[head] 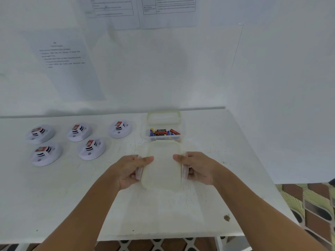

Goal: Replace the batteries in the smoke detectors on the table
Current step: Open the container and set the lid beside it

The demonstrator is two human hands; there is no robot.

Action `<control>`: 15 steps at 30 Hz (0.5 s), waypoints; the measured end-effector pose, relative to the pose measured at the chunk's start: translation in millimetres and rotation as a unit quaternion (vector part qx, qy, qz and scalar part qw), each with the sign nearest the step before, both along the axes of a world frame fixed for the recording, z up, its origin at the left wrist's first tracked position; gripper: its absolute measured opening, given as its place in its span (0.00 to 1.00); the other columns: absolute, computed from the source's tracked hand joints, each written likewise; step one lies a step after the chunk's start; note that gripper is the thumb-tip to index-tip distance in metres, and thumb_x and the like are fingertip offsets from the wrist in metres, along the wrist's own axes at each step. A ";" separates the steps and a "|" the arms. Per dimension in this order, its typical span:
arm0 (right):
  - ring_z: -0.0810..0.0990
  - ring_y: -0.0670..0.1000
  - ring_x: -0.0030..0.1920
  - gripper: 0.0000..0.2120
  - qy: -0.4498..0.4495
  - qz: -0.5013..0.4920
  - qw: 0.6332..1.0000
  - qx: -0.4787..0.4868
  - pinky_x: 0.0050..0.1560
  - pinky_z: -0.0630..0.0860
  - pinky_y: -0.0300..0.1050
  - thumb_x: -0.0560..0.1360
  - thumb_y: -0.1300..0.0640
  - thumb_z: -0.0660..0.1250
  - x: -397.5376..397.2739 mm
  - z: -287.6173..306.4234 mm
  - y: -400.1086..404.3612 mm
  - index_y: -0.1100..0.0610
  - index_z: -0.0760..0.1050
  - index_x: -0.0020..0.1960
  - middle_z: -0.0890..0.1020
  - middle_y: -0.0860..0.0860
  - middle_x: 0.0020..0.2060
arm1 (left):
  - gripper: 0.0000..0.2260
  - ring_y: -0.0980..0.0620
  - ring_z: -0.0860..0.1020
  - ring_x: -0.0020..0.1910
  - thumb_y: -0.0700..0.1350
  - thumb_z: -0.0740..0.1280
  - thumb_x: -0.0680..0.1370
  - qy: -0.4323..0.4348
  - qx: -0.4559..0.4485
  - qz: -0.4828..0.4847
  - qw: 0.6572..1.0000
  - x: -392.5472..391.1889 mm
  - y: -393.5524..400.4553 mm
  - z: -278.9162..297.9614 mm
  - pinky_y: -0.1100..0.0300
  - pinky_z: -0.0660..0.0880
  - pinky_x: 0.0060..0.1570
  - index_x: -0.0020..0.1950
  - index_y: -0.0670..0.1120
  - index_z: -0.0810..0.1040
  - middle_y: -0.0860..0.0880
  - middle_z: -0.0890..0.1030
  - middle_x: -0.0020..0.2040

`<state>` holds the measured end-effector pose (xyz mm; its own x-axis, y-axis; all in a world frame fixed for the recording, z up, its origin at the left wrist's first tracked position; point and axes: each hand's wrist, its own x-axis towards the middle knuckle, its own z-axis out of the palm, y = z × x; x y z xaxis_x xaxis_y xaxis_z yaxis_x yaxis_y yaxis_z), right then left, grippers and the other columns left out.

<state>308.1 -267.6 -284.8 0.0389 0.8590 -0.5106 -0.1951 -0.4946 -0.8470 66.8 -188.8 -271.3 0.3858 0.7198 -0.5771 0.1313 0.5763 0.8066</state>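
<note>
Head view shows left hand (133, 170) and right hand (194, 167) pinching lidded container (162, 167) side clips near battery box (164, 134) — better release both evenly.

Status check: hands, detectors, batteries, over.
Left hand and right hand gripping closed container. Five smoke detectors untouched. Batteries in open box behind. Nothing blocking.

head cam | looks forward and down, close over table (72, 196) | wall behind, print perhaps too blurred to read
</note>
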 end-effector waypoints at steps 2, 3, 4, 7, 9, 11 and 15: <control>0.86 0.60 0.57 0.34 0.000 0.002 1.000 0.002 0.61 0.82 0.56 0.72 0.50 0.79 -1.4 -0.1 -1.2 0.69 0.72 0.68 0.84 0.64 0.58 | 0.29 0.43 0.85 0.50 0.46 0.81 0.69 0.021 0.041 0.000 0.999 -2.2 2.7 2.5 0.50 0.82 0.53 0.62 0.32 0.78 0.40 0.86 0.53; 0.86 0.60 0.57 0.34 -0.011 0.003 1.000 0.005 0.61 0.81 0.58 0.71 0.49 0.80 -1.9 -0.6 -1.2 0.67 0.73 0.67 0.84 0.63 0.58 | 0.28 0.43 0.84 0.48 0.49 0.84 0.66 0.027 0.053 -0.011 0.998 -4.3 3.6 2.8 0.51 0.80 0.49 0.58 0.35 0.79 0.41 0.86 0.52; 0.85 0.61 0.57 0.34 -0.027 0.002 1.000 0.010 0.62 0.81 0.60 0.69 0.49 0.82 -2.6 0.3 -1.4 0.65 0.74 0.66 0.85 0.62 0.57 | 0.29 0.44 0.81 0.44 0.53 0.86 0.61 0.036 0.062 -0.024 0.997 -6.3 3.7 3.5 0.52 0.77 0.45 0.52 0.40 0.78 0.42 0.83 0.49; 0.85 0.58 0.49 0.29 -0.078 -0.038 0.996 0.033 0.58 0.82 0.60 0.66 0.49 0.84 -3.1 3.5 -1.8 0.55 0.74 0.60 0.85 0.62 0.54 | 0.31 0.50 0.71 0.36 0.56 0.85 0.58 0.110 0.124 -0.029 0.986 -8.3 3.5 7.8 0.59 0.66 0.34 0.47 0.43 0.71 0.46 0.75 0.42; 0.83 0.56 0.47 0.25 -0.106 -0.046 0.992 0.051 0.53 0.83 0.54 0.66 0.49 0.84 -3.8 7.6 -1.1 0.50 0.76 0.58 0.84 0.61 0.55 | 0.29 0.51 0.75 0.43 0.56 0.83 0.64 0.151 0.191 -0.024 0.970 -6.6 6.4 13.9 0.58 0.69 0.39 0.56 0.46 0.74 0.47 0.78 0.49; 0.83 0.55 0.50 0.23 -0.136 -0.024 0.989 0.061 0.50 0.80 0.47 0.68 0.48 0.82 -4.0 13.2 1.6 0.46 0.79 0.60 0.84 0.58 0.56 | 0.26 0.51 0.77 0.49 0.59 0.79 0.69 0.171 0.230 -0.035 0.957 -6.0 14.6 21.2 0.57 0.73 0.47 0.60 0.50 0.74 0.47 0.79 0.54; 0.82 0.51 0.55 0.28 -0.184 0.042 0.979 0.072 0.48 0.75 0.41 0.70 0.49 0.81 -5.5 26.9 16.0 0.47 0.79 0.69 0.83 0.52 0.53 | 0.20 0.51 0.79 0.45 0.57 0.77 0.73 0.203 0.224 -0.099 0.948 -3.9 33.8 39.7 0.58 0.76 0.50 0.59 0.51 0.78 0.48 0.82 0.50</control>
<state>302.6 -251.6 -257.9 0.1237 0.9291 -0.3486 0.1729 -0.3661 -0.9144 62.9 -155.0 -231.5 0.3504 0.8643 -0.3610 0.5537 0.1197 0.8241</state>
